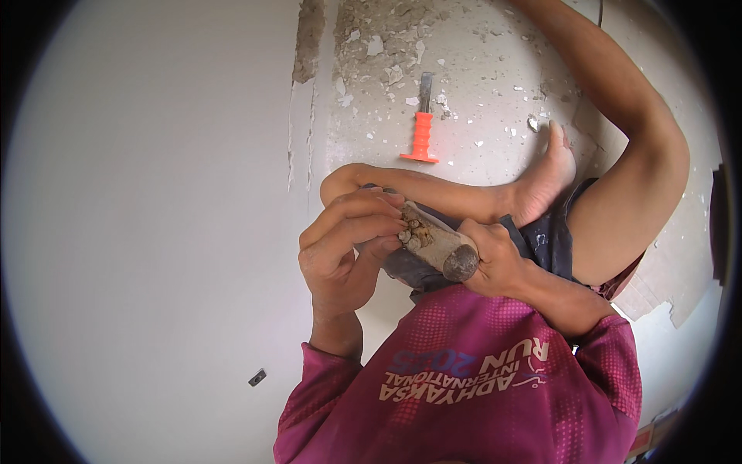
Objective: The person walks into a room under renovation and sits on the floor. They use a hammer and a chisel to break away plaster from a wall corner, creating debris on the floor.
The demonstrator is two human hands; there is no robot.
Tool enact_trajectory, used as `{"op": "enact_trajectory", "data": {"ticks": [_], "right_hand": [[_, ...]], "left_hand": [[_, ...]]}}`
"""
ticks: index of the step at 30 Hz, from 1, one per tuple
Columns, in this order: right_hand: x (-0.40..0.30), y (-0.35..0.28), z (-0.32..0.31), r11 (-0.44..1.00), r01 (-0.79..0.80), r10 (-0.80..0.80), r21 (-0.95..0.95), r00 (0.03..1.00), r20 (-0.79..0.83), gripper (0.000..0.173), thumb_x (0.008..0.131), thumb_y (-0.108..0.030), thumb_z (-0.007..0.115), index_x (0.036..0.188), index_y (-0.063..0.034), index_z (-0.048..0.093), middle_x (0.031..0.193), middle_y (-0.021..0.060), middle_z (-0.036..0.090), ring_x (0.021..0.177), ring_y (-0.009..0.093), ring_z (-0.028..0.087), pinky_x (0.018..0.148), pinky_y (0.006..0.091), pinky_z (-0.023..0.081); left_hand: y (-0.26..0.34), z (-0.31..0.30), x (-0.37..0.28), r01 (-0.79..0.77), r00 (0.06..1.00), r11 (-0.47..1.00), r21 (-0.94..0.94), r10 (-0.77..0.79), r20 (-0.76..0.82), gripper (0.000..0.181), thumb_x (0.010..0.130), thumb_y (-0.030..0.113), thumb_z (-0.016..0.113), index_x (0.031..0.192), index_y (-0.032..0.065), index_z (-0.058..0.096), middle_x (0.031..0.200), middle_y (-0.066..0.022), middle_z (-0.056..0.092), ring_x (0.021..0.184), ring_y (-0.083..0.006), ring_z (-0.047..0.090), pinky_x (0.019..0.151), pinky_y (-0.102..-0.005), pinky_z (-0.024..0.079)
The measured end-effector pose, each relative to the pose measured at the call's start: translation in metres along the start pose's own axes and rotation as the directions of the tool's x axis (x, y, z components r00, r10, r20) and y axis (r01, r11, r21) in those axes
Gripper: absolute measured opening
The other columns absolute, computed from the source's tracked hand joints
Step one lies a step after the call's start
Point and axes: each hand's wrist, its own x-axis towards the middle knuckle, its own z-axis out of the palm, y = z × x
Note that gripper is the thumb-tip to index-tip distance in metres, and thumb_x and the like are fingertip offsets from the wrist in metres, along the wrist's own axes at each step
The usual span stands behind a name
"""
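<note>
A worn hammer lies across my lap, its dusty head (437, 246) slanted and its round dark striking face (461, 263) turned towards me. Several nail-like metal ends (413, 239) stick out of rough brownish material in the upper side of the head. My right hand (493, 249) is closed around the hammer just beside the striking face; the handle is mostly hidden. At the head's other end, the fingertips and thumb of my left hand (351, 246) touch it next to the metal ends. Whether they pinch anything is hidden.
Beyond my folded leg (429, 185), a flat chisel (424, 119) with an orange guarded grip lies on the floor amid plaster chips (394, 74). The white wall (162, 203) on the left has a chiselled groove (307, 43) and carries a small dark fitting (257, 377). Torn cardboard (649, 296) lies at right.
</note>
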Motion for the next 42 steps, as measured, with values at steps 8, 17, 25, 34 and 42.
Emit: {"op": "enact_trajectory", "data": {"ticks": [8,17,25,34,42], "right_hand": [[0.001,-0.002,0.000,0.999,0.045,-0.045,-0.026,0.999,0.008,0.032,0.079,-0.024,0.077,0.080,-0.0005,0.055,0.060,0.0175,0.058,0.054,0.035,0.063,0.048,0.0398,0.048],[-0.002,-0.001,0.005,0.998,0.053,-0.054,-0.035,0.998,-0.020,0.030,0.077,-0.021,0.076,0.078,-0.0006,0.054,0.057,0.0160,0.056,0.050,0.033,0.060,0.046,0.0393,0.046],[-0.003,-0.001,0.005,0.992,0.107,-0.107,-0.063,0.994,-0.002,0.033,0.075,-0.023,0.079,0.076,-0.0014,0.053,0.057,0.0140,0.054,0.048,0.031,0.059,0.045,0.0392,0.045],[0.002,-0.002,-0.004,0.992,0.061,-0.082,0.107,0.975,0.206,0.032,0.077,-0.020,0.077,0.074,-0.0013,0.051,0.057,0.0137,0.054,0.047,0.030,0.056,0.045,0.0383,0.043],[0.019,-0.001,-0.011,0.880,-0.161,-0.040,0.446,0.912,0.408,0.028,0.091,-0.020,0.068,0.107,0.0036,0.064,0.092,0.0122,0.069,0.082,0.014,0.063,0.075,0.0309,0.051]], "left_hand": [[0.014,-0.012,0.003,0.032,0.995,0.998,0.063,-0.037,0.091,0.020,0.067,-0.008,0.077,0.083,0.0020,0.069,0.083,-0.0072,0.067,0.092,-0.0254,0.069,0.076,-0.0344,0.055],[0.017,-0.015,-0.001,-0.039,0.994,0.984,0.173,0.021,0.105,0.022,0.065,-0.006,0.078,0.083,0.0026,0.069,0.086,-0.0070,0.067,0.091,-0.0254,0.070,0.075,-0.0351,0.054],[0.029,-0.020,-0.002,-0.017,0.989,0.966,0.259,-0.022,0.148,0.026,0.063,-0.006,0.079,0.085,0.0012,0.068,0.087,-0.0081,0.066,0.086,-0.0259,0.068,0.069,-0.0351,0.054],[0.027,-0.028,-0.006,-0.221,0.945,0.949,0.226,0.152,0.289,0.031,0.051,-0.008,0.075,0.081,-0.0017,0.066,0.083,-0.0105,0.062,0.078,-0.0284,0.062,0.064,-0.0356,0.052],[0.019,-0.025,0.001,-0.218,0.954,0.942,0.255,0.151,0.258,0.016,0.069,-0.006,0.072,0.081,0.0009,0.065,0.081,-0.0101,0.065,0.074,-0.0247,0.065,0.062,-0.0327,0.054]]}}
